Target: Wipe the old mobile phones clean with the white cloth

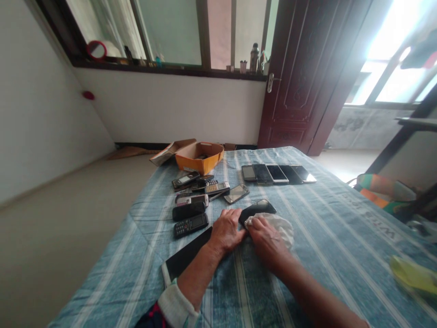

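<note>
My left hand (227,230) curls around the near end of a black phone (259,208) and holds it down on the striped blue cloth (324,237). My right hand (268,239) grips a white rag (282,225) pressed against that phone. A large dark tablet (186,259) lies under my left forearm.
Several old keypad phones (191,214) lie in a cluster to the left. Several smartphones (276,174) form a row at the far side. An orange cardboard box (200,157) stands at the far left corner. A yellow-green object (414,278) lies at the right edge. A dark door (307,73) stands behind.
</note>
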Demonstrator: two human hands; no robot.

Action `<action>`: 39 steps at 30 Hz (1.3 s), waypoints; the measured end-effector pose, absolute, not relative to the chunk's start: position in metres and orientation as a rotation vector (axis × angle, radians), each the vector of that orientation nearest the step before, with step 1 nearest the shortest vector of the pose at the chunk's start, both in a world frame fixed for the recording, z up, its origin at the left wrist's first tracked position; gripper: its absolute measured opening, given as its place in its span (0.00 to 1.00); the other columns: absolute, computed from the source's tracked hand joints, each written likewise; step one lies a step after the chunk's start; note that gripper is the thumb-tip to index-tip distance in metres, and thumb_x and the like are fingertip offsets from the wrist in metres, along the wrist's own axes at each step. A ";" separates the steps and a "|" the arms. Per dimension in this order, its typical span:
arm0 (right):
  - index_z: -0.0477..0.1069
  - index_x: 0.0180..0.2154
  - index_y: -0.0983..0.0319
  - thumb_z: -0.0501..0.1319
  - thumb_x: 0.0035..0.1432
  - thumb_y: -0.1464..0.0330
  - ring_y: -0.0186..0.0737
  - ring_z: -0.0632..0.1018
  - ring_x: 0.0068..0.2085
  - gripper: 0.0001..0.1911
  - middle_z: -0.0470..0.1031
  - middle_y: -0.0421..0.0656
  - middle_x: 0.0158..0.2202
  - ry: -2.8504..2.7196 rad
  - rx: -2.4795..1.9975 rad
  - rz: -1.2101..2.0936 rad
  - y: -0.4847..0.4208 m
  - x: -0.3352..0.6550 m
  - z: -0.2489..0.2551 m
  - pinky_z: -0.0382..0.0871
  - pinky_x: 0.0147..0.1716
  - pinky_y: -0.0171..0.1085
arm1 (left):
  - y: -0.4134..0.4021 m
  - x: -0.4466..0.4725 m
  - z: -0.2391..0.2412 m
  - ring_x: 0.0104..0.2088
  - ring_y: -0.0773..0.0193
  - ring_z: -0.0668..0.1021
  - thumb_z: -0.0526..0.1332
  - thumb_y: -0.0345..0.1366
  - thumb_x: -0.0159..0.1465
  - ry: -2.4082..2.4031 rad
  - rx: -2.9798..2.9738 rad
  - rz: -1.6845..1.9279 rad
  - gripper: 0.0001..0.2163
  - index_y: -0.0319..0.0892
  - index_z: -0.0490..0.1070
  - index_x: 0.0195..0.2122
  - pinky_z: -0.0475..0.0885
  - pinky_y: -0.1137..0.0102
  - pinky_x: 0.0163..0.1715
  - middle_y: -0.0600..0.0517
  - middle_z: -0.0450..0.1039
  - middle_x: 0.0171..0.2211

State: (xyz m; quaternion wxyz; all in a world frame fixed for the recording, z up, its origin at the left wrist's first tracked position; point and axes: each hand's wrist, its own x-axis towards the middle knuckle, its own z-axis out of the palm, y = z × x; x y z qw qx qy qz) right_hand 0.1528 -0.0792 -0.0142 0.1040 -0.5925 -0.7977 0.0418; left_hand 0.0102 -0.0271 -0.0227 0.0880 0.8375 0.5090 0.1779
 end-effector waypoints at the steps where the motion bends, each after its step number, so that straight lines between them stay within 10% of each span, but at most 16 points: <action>1: 0.71 0.42 0.61 0.49 0.63 0.76 0.42 0.69 0.48 0.14 0.72 0.46 0.44 -2.359 -1.732 0.131 -0.080 0.151 -0.014 0.61 0.43 0.35 | -0.027 0.010 -0.023 0.47 0.52 0.73 0.62 0.35 0.55 1.516 2.493 0.530 0.18 0.41 0.69 0.47 0.71 0.64 0.45 0.47 0.74 0.45; 39: 0.72 0.41 0.61 0.49 0.63 0.77 0.41 0.67 0.50 0.14 0.71 0.46 0.44 -2.279 -1.821 0.071 -0.065 0.179 -0.021 0.59 0.46 0.34 | -0.050 0.012 -0.042 0.58 0.50 0.68 0.53 0.32 0.66 1.508 2.785 0.465 0.18 0.36 0.61 0.57 0.66 0.57 0.54 0.37 0.66 0.57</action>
